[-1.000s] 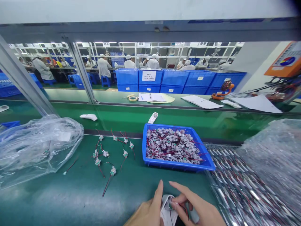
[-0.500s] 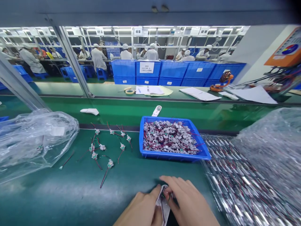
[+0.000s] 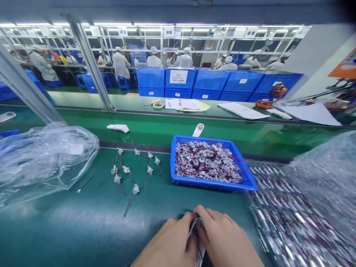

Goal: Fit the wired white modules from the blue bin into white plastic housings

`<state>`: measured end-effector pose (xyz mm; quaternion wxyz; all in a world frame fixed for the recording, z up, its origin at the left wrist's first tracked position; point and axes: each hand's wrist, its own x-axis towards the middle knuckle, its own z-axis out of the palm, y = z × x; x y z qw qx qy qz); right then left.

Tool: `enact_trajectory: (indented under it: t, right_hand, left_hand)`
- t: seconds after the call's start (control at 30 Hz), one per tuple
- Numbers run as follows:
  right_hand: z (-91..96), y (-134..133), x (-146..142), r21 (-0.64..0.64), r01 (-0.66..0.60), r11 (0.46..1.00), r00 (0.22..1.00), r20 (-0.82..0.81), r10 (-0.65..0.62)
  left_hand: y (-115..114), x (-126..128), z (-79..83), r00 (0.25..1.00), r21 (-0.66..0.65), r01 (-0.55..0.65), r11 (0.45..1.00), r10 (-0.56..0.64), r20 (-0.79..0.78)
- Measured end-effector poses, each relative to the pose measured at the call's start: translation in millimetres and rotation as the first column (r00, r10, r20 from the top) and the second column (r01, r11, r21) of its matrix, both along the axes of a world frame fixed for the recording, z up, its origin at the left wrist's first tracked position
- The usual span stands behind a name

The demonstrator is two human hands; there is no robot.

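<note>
My left hand and my right hand meet at the bottom middle of the view, fingers closed around a white plastic housing with a small wired component at its top. Most of the housing is hidden between the hands. Just beyond them stands a blue tray piled with small white wired components. Several loose wired components with red leads lie on the green mat to the left of the tray.
A crumpled clear plastic bag lies at the left. Bubble-wrap sheets of parts cover the right side. White housings ride the green belt behind. Blue crates, papers and people in white stand farther back.
My hands have closed together over the white housing, the thumb and fingers that were spread now pressing on its top. The view has shifted a little.
</note>
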<state>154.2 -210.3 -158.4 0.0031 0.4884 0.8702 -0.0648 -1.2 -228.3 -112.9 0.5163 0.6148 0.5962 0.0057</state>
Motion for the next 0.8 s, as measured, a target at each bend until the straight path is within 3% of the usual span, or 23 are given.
enact_trajectory:
  t: [0.17,0.3,0.4,0.53,0.6,0.67,0.73,0.8]
  right_hand:
    - [0.7,3,22,-0.119,0.014,0.993,0.978,-0.207,-0.038]
    - [7.0,5,44,-0.335,0.068,0.94,0.854,-0.468,-0.228]
    - [0.3,4,50,-0.539,0.068,0.84,0.763,-0.515,-0.392]
    - [-16.7,7,43,-0.769,-0.144,0.623,0.565,-0.581,-0.586]
    - [-16.2,14,40,-0.79,-0.239,0.564,0.461,-0.604,-0.65]
    - [-5.4,24,40,-0.781,-0.27,0.564,0.422,-0.622,-0.66]
    - [13.3,37,43,-0.773,-0.259,0.579,0.446,-0.627,-0.638]
    - [34.5,54,47,-0.757,-0.213,0.617,0.485,-0.63,-0.606]
  left_hand:
    - [-3,-4,-5.2,1.0,0.015,-0.013,1.0,0.012,0.012]
    - [-4,-10,-10.9,0.989,0.03,-0.124,0.992,0.12,0.09]
    - [-1,-12,-14.3,0.969,0.042,-0.174,0.984,0.164,0.187]
    - [5,-12,-17.3,0.95,0.075,-0.13,0.989,0.102,0.296]
    - [9,-13,-16.9,0.94,0.069,-0.124,0.99,0.094,0.329]
    - [14,-14,-16.8,0.922,0.102,-0.108,0.989,0.061,0.381]
    - [18,-17,-21.1,0.882,0.146,-0.128,0.981,0.045,0.468]
    - [22,-20,-32.2,0.819,0.165,-0.226,0.96,0.096,0.566]
